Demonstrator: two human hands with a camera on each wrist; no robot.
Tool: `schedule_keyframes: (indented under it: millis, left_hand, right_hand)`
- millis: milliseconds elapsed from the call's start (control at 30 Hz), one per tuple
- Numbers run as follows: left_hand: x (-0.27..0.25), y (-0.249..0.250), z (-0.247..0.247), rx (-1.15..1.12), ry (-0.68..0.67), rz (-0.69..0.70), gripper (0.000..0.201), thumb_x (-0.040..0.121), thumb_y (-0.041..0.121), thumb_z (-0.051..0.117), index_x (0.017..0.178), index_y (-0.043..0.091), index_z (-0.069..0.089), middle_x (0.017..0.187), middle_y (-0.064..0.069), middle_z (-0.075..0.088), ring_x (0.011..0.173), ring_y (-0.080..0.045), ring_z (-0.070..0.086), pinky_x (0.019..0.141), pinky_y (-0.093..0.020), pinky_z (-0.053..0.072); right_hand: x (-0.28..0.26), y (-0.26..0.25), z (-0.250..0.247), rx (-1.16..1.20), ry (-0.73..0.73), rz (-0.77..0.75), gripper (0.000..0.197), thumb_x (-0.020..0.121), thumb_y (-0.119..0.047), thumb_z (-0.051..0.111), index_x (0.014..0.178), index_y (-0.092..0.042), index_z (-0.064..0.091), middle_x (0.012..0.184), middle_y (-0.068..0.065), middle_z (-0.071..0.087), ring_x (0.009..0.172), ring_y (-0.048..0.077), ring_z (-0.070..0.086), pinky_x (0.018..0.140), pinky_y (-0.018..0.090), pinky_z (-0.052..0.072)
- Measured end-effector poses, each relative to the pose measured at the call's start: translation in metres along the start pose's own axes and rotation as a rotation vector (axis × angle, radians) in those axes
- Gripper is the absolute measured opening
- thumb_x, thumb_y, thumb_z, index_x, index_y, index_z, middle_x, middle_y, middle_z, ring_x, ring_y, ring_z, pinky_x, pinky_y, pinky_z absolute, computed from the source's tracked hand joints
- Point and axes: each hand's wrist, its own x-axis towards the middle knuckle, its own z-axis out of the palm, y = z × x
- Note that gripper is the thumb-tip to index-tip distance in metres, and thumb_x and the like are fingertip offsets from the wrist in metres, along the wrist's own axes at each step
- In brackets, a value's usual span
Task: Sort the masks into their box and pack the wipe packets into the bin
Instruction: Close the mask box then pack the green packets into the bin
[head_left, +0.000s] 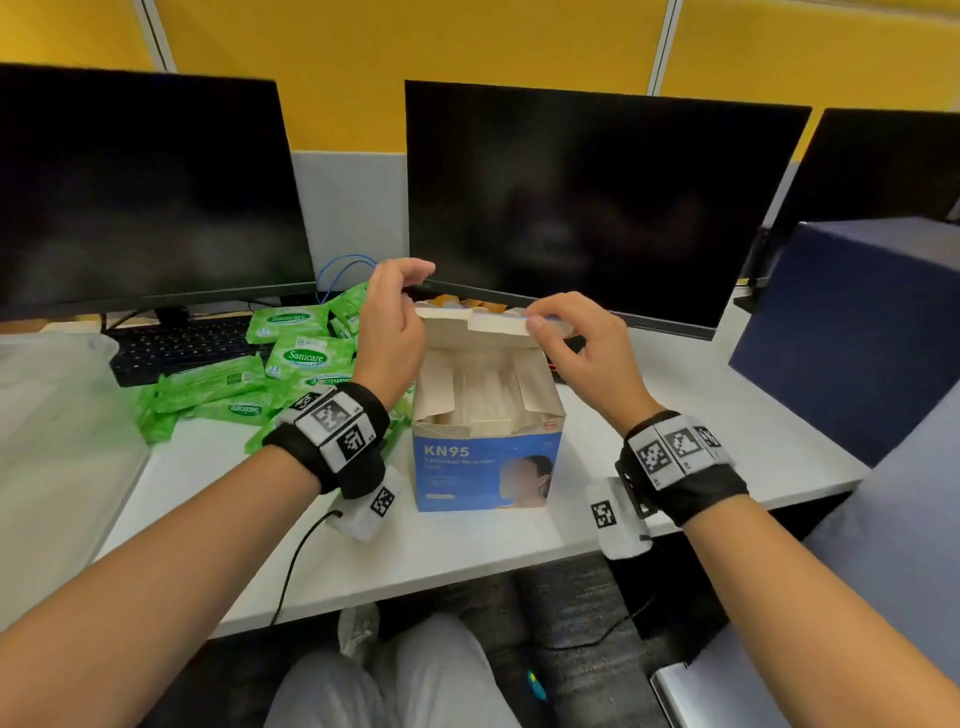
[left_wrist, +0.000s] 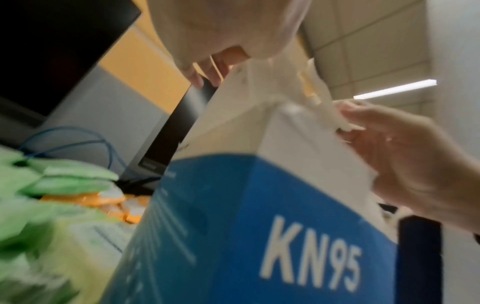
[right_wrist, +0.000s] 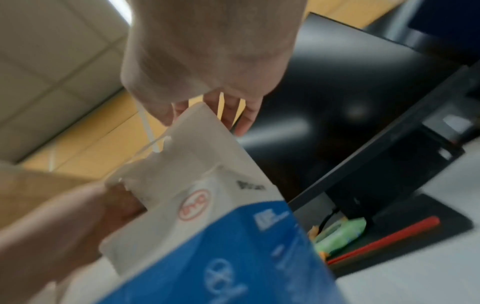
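Note:
A blue and white KN95 mask box (head_left: 485, 467) stands upright near the desk's front edge with its top open. White masks (head_left: 483, 395) fill it. My left hand (head_left: 415, 291) pinches the left end of the raised lid flap (head_left: 493, 325), and my right hand (head_left: 540, 317) pinches its right end. The left wrist view shows the box (left_wrist: 259, 226) close up, with my right hand (left_wrist: 345, 123) holding the flap edge. Green wipe packets (head_left: 291, 358) lie piled left of the box. A clear plastic bin (head_left: 52, 415) sits at the far left.
Three dark monitors (head_left: 597, 208) line the back of the desk, with a black keyboard (head_left: 182, 348) under the left one. Orange packets (head_left: 457, 301) lie behind the box. A blue padded block (head_left: 841, 338) stands at the right. A red pen (right_wrist: 384, 240) lies by a monitor stand.

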Motion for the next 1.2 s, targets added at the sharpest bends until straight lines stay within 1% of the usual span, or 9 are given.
schedule_keyframes:
  millis: [67, 133, 267, 333, 467, 600, 833, 1067, 1200]
  left_hand:
    - [-0.013, 0.017, -0.012, 0.045, 0.004, 0.204, 0.039, 0.075, -0.013, 0.032, 0.102, -0.002, 0.058, 0.102, -0.009, 0.052, 0.097, -0.011, 0.046, 0.089, -0.009, 0.035]
    - [-0.029, 0.023, -0.023, 0.126, -0.068, 0.396, 0.036, 0.069, -0.007, 0.031, 0.09, -0.003, 0.06, 0.097, -0.015, 0.054, 0.096, -0.02, 0.046, 0.088, -0.023, 0.037]
    - [-0.048, 0.013, -0.021, 0.464, -0.486, 0.725, 0.02, 0.078, 0.01, 0.043, 0.082, 0.01, 0.063, 0.088, -0.006, 0.061, 0.087, -0.024, 0.051, 0.078, -0.034, 0.039]
    - [-0.054, 0.01, -0.013, 0.629, -0.575, 0.796, 0.018, 0.081, 0.02, 0.047, 0.081, 0.016, 0.064, 0.086, -0.001, 0.06, 0.085, -0.022, 0.049, 0.076, -0.035, 0.037]
    - [-0.068, 0.013, 0.003, 0.908, -0.56, 0.743, 0.029, 0.08, 0.036, 0.044, 0.082, 0.016, 0.064, 0.09, -0.004, 0.056, 0.089, -0.024, 0.042, 0.079, -0.039, 0.033]
    - [-0.077, 0.014, 0.01, 0.953, -0.544, 0.694, 0.031, 0.075, 0.036, 0.046, 0.086, 0.012, 0.061, 0.094, -0.007, 0.055, 0.093, -0.025, 0.038, 0.082, -0.043, 0.03]
    - [-0.079, 0.013, 0.007, 0.678, -0.524, 0.708, 0.019, 0.078, 0.025, 0.05, 0.093, 0.014, 0.053, 0.104, -0.005, 0.059, 0.099, -0.024, 0.046, 0.084, -0.041, 0.033]
    - [-0.068, -0.002, -0.011, 0.281, -0.683, 0.371, 0.033, 0.074, 0.014, 0.03, 0.093, 0.012, 0.057, 0.101, -0.001, 0.057, 0.092, -0.017, 0.048, 0.083, -0.033, 0.039]
    - [-0.065, -0.006, -0.013, 0.193, -0.599, 0.257, 0.025, 0.076, 0.001, 0.041, 0.094, 0.011, 0.055, 0.089, 0.0, 0.053, 0.081, -0.016, 0.045, 0.072, -0.027, 0.041]
  right_hand:
    - [-0.008, 0.001, -0.002, -0.016, -0.07, -0.019, 0.017, 0.092, -0.028, 0.061, 0.103, -0.019, 0.068, 0.102, -0.011, 0.06, 0.098, 0.003, 0.056, 0.077, 0.013, 0.047]
    - [-0.017, 0.002, -0.001, -0.003, -0.123, 0.014, 0.018, 0.089, -0.032, 0.065, 0.104, -0.024, 0.069, 0.106, -0.012, 0.058, 0.101, -0.002, 0.054, 0.074, 0.007, 0.045]
    - [-0.024, 0.004, -0.001, 0.01, -0.197, 0.113, 0.019, 0.084, -0.032, 0.07, 0.1, -0.024, 0.075, 0.111, -0.008, 0.061, 0.106, 0.002, 0.054, 0.083, 0.006, 0.039]
    - [-0.024, 0.002, -0.001, 0.008, -0.211, 0.134, 0.018, 0.082, -0.03, 0.072, 0.098, -0.023, 0.076, 0.111, -0.007, 0.062, 0.105, 0.003, 0.054, 0.084, 0.005, 0.038]
    - [-0.026, -0.002, -0.004, 0.03, -0.212, 0.201, 0.015, 0.078, -0.029, 0.076, 0.091, -0.022, 0.075, 0.105, -0.005, 0.06, 0.096, 0.005, 0.054, 0.076, 0.008, 0.04]
    - [-0.026, -0.003, -0.005, 0.056, -0.242, 0.254, 0.013, 0.077, -0.027, 0.077, 0.083, -0.023, 0.067, 0.097, -0.008, 0.056, 0.087, 0.003, 0.053, 0.071, 0.01, 0.04]
    - [-0.024, 0.008, -0.008, 0.083, -0.395, 0.309, 0.008, 0.078, -0.028, 0.076, 0.084, -0.025, 0.071, 0.095, -0.012, 0.059, 0.097, 0.008, 0.057, 0.081, 0.027, 0.053]
    - [-0.018, 0.018, -0.026, 0.177, -0.608, 0.349, 0.019, 0.082, -0.019, 0.073, 0.089, -0.036, 0.073, 0.107, -0.014, 0.063, 0.113, 0.011, 0.055, 0.088, 0.031, 0.055]
    - [-0.023, 0.024, -0.023, 0.24, -0.503, 0.442, 0.013, 0.08, -0.019, 0.074, 0.077, -0.026, 0.064, 0.108, -0.008, 0.064, 0.117, 0.018, 0.056, 0.082, 0.038, 0.059]
